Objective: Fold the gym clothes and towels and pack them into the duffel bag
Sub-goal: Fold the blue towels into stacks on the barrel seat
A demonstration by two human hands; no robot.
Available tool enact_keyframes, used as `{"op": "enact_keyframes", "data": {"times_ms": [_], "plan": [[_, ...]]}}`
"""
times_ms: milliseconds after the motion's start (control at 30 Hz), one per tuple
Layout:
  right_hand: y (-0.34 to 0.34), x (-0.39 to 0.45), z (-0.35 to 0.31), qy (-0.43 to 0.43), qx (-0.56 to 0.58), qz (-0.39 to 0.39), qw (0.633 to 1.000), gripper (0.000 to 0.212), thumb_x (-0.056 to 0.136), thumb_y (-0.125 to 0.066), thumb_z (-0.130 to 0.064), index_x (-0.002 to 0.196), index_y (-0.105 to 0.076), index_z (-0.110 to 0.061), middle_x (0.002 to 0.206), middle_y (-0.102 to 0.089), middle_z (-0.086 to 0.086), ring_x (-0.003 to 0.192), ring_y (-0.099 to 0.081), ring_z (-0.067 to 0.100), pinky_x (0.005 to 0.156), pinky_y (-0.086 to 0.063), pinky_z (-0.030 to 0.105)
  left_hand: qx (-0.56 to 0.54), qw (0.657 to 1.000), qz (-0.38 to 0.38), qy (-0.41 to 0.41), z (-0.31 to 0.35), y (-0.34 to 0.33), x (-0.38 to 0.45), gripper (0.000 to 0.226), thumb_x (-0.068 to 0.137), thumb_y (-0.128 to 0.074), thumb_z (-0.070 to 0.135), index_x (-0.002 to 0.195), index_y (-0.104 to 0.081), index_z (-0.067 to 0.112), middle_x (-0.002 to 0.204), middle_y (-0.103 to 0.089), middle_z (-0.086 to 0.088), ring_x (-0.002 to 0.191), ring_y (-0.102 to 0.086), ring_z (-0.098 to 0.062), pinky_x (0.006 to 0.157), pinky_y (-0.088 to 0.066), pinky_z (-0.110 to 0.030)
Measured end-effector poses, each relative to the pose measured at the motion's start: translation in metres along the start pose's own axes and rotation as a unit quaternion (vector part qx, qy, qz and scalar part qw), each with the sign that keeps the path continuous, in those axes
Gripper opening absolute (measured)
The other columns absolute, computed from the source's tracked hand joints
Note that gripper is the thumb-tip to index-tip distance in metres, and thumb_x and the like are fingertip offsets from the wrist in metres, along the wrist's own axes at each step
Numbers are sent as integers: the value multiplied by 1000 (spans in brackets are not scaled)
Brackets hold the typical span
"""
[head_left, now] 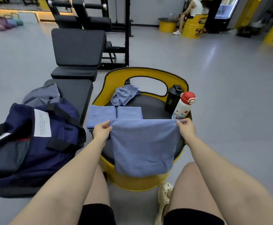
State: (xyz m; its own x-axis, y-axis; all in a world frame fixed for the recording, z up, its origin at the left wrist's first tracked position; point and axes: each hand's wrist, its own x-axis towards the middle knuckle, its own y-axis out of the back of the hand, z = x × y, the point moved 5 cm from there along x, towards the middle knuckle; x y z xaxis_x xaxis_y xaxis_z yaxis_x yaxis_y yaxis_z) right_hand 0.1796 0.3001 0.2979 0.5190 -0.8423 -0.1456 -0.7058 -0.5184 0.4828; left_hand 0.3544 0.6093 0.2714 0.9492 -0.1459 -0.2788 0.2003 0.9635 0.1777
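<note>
Pinching the far corners of a soft blue rectangular towel, the left hand and right hand spread it over the near edge of a yellow drum seat; the open navy fabric duffel bag sits left on a black padded bench

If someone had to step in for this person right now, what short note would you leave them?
Left hand pinches the left top corner of a blue towel; right hand pinches the right corner. The towel is spread over the black seat of the yellow drum stool, its lower edge hanging off the front.

Done: two folded blue towels lie side by side behind it.

Left: fold the held towel, fold the crumpled blue cloth at the back of the seat, then pack everything into the open navy duffel bag on the bench to the left. Grey clothing lies behind the bag, unfolded.
</note>
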Motion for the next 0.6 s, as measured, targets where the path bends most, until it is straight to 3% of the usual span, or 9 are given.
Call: {"op": "enact_keyframes", "data": {"times_ms": [233,333,400,500,600], "plan": [[-29,42,-5,-8,14,0,1000,26,96,-54,-23,117,-55,-7,130,-54,13,119,-49,29,91,-39,32,-28,999,30,19,1,-15,46,28,89,-57,-5,114,-63,6,117,-64,-14,108,-60,-30,96,-49,-44],[-39,52,-5,-10,25,-3,1000,26,97,-52,-22,117,-54,-5,125,-55,14,108,-50,24,85,-39,30,-20,999,30,13,2,-20,58,23,88,-53,-7,102,-53,12,104,-62,-14,85,-60,-25,76,-50,-36],[-44,56,-4,-12,35,-2,999,26,98,-52,-21,118,-54,-6,125,-54,13,111,-49,25,89,-41,32,-12,1000,23,2,3,-21,65,29,89,-49,-8,108,-48,15,96,-60,-8,74,-55,-19,70,-47,-34],[-49,60,-2,-6,43,-11,999,22,97,-53,-22,115,-55,-9,126,-53,12,119,-48,28,99,-41,37,30,999,13,-20,4,-22,71,38,89,-43,-7,113,-56,19,94,-59,-5,82,-54,-21,77,-48,-37],[-51,58,6,-4,59,-22,998,12,96,-56,-22,103,-56,-13,119,-58,12,112,-51,26,91,-44,33,53,998,5,-30,-1,-22,70,30,88,-43,-7,90,-62,16,94,-60,-8,88,-53,-21,79,-47,-36]]}}
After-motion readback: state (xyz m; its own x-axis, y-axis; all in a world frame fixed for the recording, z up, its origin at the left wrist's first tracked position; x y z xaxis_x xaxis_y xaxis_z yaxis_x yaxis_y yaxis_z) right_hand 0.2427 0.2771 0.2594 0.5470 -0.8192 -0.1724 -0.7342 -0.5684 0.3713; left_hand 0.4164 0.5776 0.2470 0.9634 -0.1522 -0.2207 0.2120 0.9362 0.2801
